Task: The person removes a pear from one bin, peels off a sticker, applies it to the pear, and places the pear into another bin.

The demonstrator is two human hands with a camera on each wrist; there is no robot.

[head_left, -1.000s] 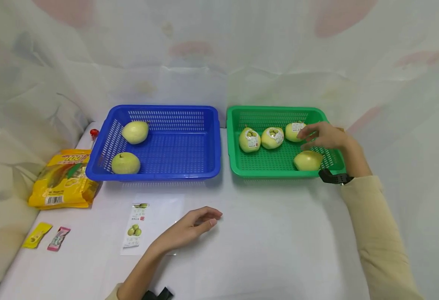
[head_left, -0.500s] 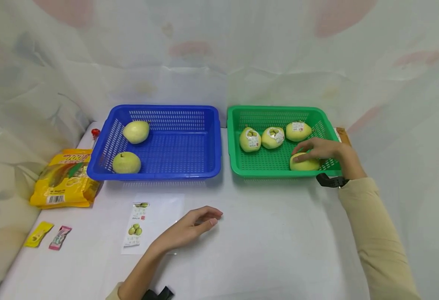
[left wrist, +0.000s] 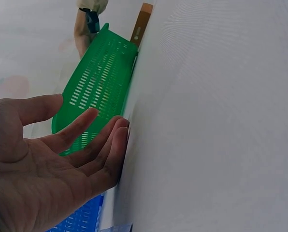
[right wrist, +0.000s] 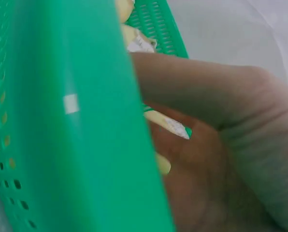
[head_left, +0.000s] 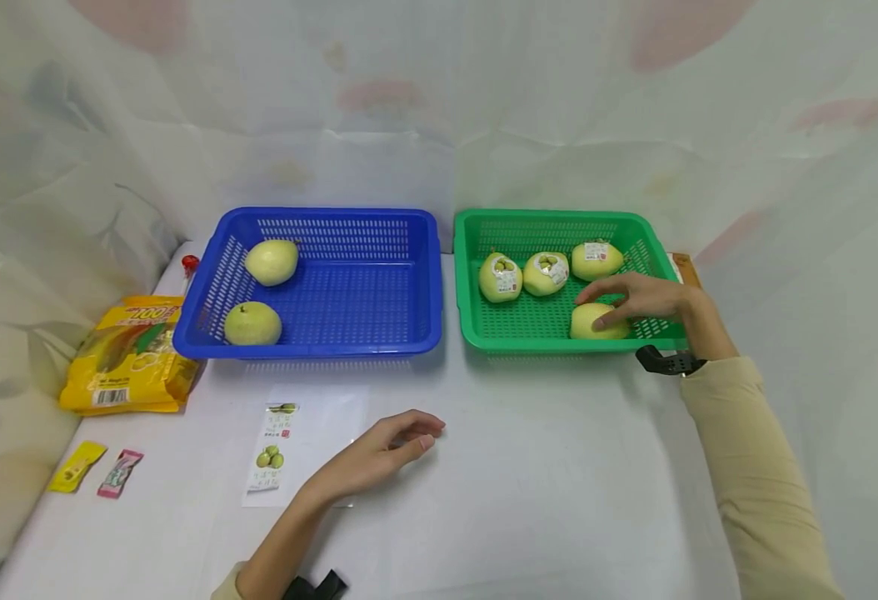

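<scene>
My right hand [head_left: 645, 298] reaches over the right side of the green basket [head_left: 559, 345] and grips a pale yellow-green pear [head_left: 583, 323], thumb on the near side and fingers across the top. In the right wrist view the basket's rim [right wrist: 93, 145] hides most of that pear. Three more pears lie behind and to the left: a labelled one at the back [head_left: 607, 265], another labelled pear [head_left: 540, 283] and the leftmost labelled pear [head_left: 493, 287]. My left hand [head_left: 379, 454] rests on the table, fingers loosely bent and holding nothing; its palm [left wrist: 52, 179] shows in the left wrist view.
A blue basket [head_left: 307, 352] on the left holds two unlabelled pears. Beside it lie a yellow snack bag [head_left: 127, 358], a red lollipop [head_left: 189, 264] and two small wrapped candies. Label stickers on a clear sheet [head_left: 311, 417] lie partly under the left forearm. A brown box [head_left: 686, 271] stands behind the green basket's right side.
My right hand has come down from beside the back pear onto the front one and gripped it. That pear has turned and shifted left. My left hand stays still.
</scene>
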